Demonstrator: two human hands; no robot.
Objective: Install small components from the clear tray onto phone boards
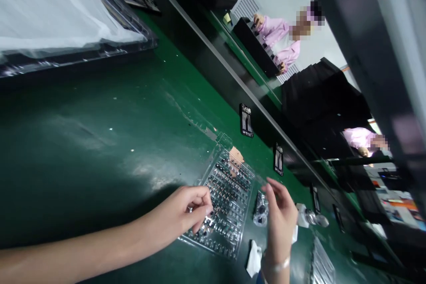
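My left hand (195, 211) is over the left side of a transparent plastic tray (238, 248) filled with rows of small dark electronic parts (229, 193). Its fingers are curled and pressed together, and whatever they hold is too small to make out. To the right of the tray, my right hand (281, 211) is raised with thumb and fingertips brought together. A faint see-through shape shows at those fingertips, too blurred to name. Between the tray and this hand lies a plastic-wrapped item with dark round parts (261, 208). A tan paper piece (236, 156) rests on the tray's far end.
Phone frames (246, 120) lie along the far edge of the green table (100, 142). A black tray with white sheeting (66, 13) is at upper left. Near my right wrist are a white crumpled tissue (254, 257) and a white-bodied bottle (308, 216). Two people in pink work beyond.
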